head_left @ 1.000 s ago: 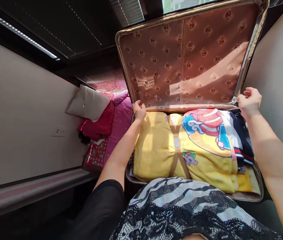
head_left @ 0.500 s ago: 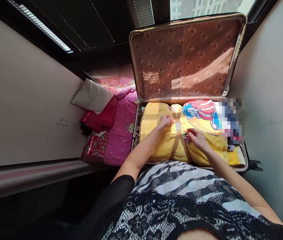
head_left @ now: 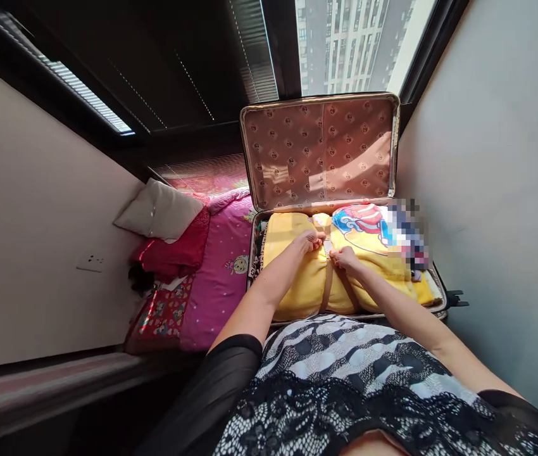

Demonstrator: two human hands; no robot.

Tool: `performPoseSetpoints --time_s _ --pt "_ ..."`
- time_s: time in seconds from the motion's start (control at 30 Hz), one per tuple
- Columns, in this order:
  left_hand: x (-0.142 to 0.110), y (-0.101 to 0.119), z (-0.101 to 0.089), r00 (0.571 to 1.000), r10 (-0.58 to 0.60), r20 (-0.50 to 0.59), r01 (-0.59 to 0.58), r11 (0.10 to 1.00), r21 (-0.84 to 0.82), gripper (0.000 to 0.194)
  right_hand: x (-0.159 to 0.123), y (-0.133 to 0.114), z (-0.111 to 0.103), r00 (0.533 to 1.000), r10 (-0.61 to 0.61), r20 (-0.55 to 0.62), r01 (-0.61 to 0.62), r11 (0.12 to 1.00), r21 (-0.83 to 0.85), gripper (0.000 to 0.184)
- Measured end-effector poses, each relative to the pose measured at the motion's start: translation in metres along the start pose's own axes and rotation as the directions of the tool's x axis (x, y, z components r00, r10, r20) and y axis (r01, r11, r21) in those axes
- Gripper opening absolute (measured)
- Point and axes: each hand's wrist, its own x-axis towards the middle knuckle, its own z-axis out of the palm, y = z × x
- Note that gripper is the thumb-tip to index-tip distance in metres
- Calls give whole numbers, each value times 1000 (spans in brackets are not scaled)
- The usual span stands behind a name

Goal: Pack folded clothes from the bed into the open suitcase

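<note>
An open suitcase (head_left: 253,247) holds a folded yellow blanket (head_left: 292,285) with a coloured cartoon print on its right half. Tan luggage straps (head_left: 327,288) cross over the blanket and meet at a pale buckle (head_left: 328,246). My left hand (head_left: 311,240) is closed, its fingertips pinched at the buckle's left side. At the lower right edge of the same buckle, my right hand (head_left: 345,258) is closed too, thumb and fingers pressed together. The fingers partly cover the buckle, so its catch cannot be made out.
The suitcase lid (head_left: 316,155) stands raised against the window. To the left are a purple quilt (head_left: 216,285), a red cloth (head_left: 174,253) and a pale pillow (head_left: 159,209). A wall (head_left: 497,190) rises close on the right, near the suitcase wheels (head_left: 457,298).
My right hand has moved up and left from the blanket to the buckle. My left hand has come closer to the buckle. The view has tilted up, showing more window.
</note>
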Motion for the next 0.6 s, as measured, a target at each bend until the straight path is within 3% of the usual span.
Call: performPoseSetpoints --time_s 0.1,0.2,0.43,0.6 --pt "5 2 7 997 -58 -57 61 997 51 35 6 0 -3 999 16 36 -17 1000 21 44" --pt "8 -2 10 992 -71 -102 79 994 76 34 10 4 -4 997 33 70 -36 999 36 46" --pt "7 -19 11 988 -9 -156 28 992 121 32 13 17 -1 994 23 111 -33 995 90 43" --pt "5 -25 9 990 36 -138 -17 991 135 39 10 24 -9 978 -25 205 -7 988 155 41"
